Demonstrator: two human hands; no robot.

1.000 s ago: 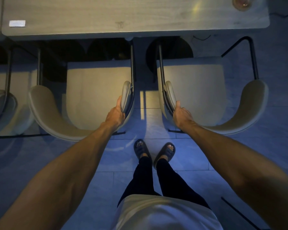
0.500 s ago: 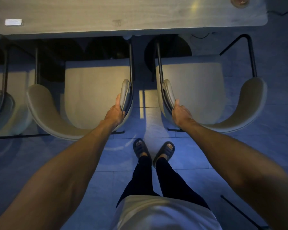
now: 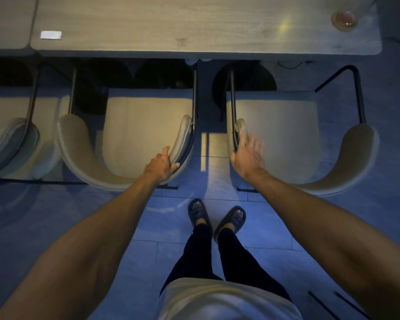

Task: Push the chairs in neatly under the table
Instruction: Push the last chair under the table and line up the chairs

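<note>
Two beige curved-back chairs with dark metal frames face a long wooden table (image 3: pixel 194 24), their seats still out from under it. My left hand (image 3: pixel 162 162) grips the right end of the middle chair's (image 3: pixel 146 135) backrest. My right hand (image 3: pixel 247 153) is blurred, its fingers spread, over the left end of the right chair's (image 3: pixel 275 135) backrest, and it no longer clasps the backrest. I stand between the two chairs, a little behind them.
A third chair (image 3: pixel 9 139) stands at the far left, by a second tabletop (image 3: pixel 7 21). On the table lie a small white object (image 3: pixel 50 34) and a round glass (image 3: pixel 344 19). Grey tiled floor (image 3: pixel 56 215) lies behind the chairs, and my sandalled feet (image 3: pixel 215 218) are on it.
My right hand has let go of the right chair's backrest and opened, fingers spread. My left hand keeps its grip. The chairs have barely shifted.
</note>
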